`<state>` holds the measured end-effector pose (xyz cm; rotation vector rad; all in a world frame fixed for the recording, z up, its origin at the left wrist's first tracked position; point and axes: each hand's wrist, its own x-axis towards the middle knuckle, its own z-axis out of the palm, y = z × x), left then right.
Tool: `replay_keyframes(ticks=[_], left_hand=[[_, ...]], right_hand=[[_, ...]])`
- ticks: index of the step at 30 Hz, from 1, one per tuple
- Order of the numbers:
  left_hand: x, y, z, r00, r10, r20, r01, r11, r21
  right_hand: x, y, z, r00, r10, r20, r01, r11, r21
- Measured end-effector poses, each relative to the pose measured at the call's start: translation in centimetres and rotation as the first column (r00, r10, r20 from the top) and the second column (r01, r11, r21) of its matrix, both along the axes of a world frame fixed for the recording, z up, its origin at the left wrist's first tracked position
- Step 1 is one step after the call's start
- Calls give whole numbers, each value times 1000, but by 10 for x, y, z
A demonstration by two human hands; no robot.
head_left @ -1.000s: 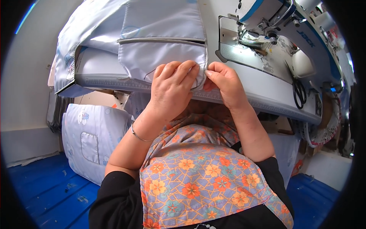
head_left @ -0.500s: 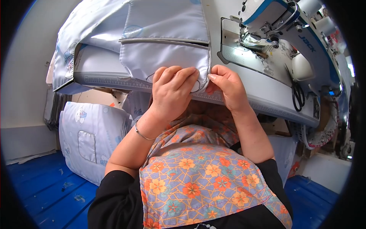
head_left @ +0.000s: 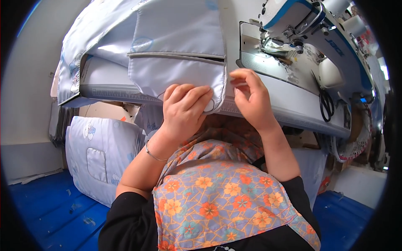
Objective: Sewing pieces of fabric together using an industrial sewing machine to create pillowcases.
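A pale blue-white sewn fabric piece (head_left: 173, 69) with grey piping and a dark slit lies over the table and hangs at its front edge. My left hand (head_left: 184, 106) is closed on its near end, fingers curled over the cloth with the thumb hidden. Just right of the piped edge is my right hand (head_left: 253, 98), free of the cloth. Its fingers are bent but apart, and no object shows between them.
A sewing machine (head_left: 322, 37) with a lit metal plate (head_left: 268, 62) stands at the right. Black-handled scissors (head_left: 326, 102) lie beside it. A ruler strip (head_left: 113, 90) runs along the table's front edge. Below left is a folded stack of printed fabric (head_left: 96, 159).
My right hand has let go of the piped edge and its fingers have parted from it. My left hand and the cloth have shifted slightly nearer and to the left.
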<state>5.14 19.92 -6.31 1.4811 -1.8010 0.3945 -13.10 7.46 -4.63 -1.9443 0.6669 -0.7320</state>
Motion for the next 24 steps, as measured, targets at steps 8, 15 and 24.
replay_keyframes(ticks=[8,15,24], left_hand=[[-18,4,39,995,-94,-15,95,965,246],[7,-79,54,977,-148,155,104,960,258],[-43,-130,23,974,-140,178,81,950,302]], right_hand=[[-3,-7,-16,995,-86,-50,35,775,-632],[-16,-18,-2,999,-37,-40,4,783,-622],[-73,-35,-3,990,-87,-108,9,818,-576]])
